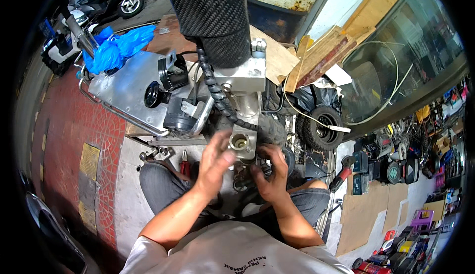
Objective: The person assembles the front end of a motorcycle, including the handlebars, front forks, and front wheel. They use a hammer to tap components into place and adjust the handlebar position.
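A silvery metal block [250, 151] with a round bored hole faces up in front of me, below a metal clamp [246, 78] and a thick black carbon-patterned column [217, 21]. Along the block's left side, my left hand [213, 165] has its fingers stretched and slightly blurred, with the thumb near the hole's rim. At the lower right of the block is my right hand [272, 175], its fingers bent and the thumb toward the underside. What those fingers close on is hidden. A black spiral-wrapped cable [216, 93] runs down beside the column to the block.
To the left is a metal deck [129, 88] with round black lamps [179, 115] and a blue plastic bag [116, 49]. Red-handled pliers [185, 165] lie by my left knee. At right are a small tyre [321, 129], a red-and-black power tool [342, 175] and wooden boards [341, 41].
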Motion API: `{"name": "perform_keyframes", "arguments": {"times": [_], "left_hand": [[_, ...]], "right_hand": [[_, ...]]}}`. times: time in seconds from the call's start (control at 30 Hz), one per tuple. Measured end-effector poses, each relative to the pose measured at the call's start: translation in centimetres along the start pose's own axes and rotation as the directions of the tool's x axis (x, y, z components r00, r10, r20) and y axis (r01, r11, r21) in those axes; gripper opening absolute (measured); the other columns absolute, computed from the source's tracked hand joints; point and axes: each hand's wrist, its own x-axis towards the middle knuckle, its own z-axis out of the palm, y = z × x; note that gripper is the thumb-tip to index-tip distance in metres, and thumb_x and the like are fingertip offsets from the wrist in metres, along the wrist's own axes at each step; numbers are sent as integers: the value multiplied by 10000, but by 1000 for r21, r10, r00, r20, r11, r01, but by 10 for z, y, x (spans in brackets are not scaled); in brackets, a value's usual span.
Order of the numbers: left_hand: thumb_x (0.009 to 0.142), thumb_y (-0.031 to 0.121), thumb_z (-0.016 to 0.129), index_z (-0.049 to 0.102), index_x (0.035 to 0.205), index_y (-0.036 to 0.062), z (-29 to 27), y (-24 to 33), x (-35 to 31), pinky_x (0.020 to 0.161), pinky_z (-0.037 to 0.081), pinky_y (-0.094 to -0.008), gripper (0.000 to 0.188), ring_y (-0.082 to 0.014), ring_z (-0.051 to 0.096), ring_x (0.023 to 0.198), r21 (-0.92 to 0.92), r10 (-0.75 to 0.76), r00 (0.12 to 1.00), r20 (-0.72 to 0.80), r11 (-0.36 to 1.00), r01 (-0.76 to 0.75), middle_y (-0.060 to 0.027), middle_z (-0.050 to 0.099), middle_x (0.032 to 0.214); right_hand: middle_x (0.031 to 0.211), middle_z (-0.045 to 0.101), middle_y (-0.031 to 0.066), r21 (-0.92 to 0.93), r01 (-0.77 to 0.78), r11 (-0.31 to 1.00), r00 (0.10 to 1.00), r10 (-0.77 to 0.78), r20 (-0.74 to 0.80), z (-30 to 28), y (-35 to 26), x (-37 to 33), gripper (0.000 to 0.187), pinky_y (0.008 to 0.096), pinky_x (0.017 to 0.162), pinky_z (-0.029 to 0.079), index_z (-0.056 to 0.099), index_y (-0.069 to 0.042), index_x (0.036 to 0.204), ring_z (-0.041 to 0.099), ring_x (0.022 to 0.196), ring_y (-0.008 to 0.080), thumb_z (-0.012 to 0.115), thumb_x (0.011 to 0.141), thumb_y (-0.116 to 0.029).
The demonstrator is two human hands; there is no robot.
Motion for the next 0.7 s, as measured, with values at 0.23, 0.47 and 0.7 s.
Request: {"name": "perform_keyframes", "arguments": {"times": [0.23, 0.47, 0.7], "left_hand": [[1010, 501, 562, 505, 1335, -118, 1, 38, 29, 1022, 454, -349, 701, -258, 605, 1190, 249, -306, 952, 25, 924, 291, -211, 634, 1280], [875, 504, 770, 519, 1241, -88, 10, 35, 30, 942, 488, -511, 741, -447, 604, 1108, 801, 141, 988, 68, 582, -138, -262, 590, 1218], [745, 506, 867, 513, 1315, -82, 3, 20, 34, 942, 537, -519, 893, -501, 622, 1130, 823, 345, 924, 166, 468, -322, -324, 568, 1311]], "right_hand": [[1069, 668, 203, -55, -213, 975, 976, 215, 40, 36, 0, 5, 389, 455, 831, 526, 644, -15, 1128, 646, 973, 420, 794, 795, -148], [807, 647, 186, -160, -336, 928, 939, 318, -130, 68, 14, 14, 263, 526, 725, 504, 622, -29, 967, 637, 787, 466, 742, 832, -219], [886, 718, 147, -240, -126, 963, 979, 82, -185, 75, 33, -2, 220, 428, 687, 535, 685, -4, 978, 680, 773, 346, 720, 852, -181]]}}
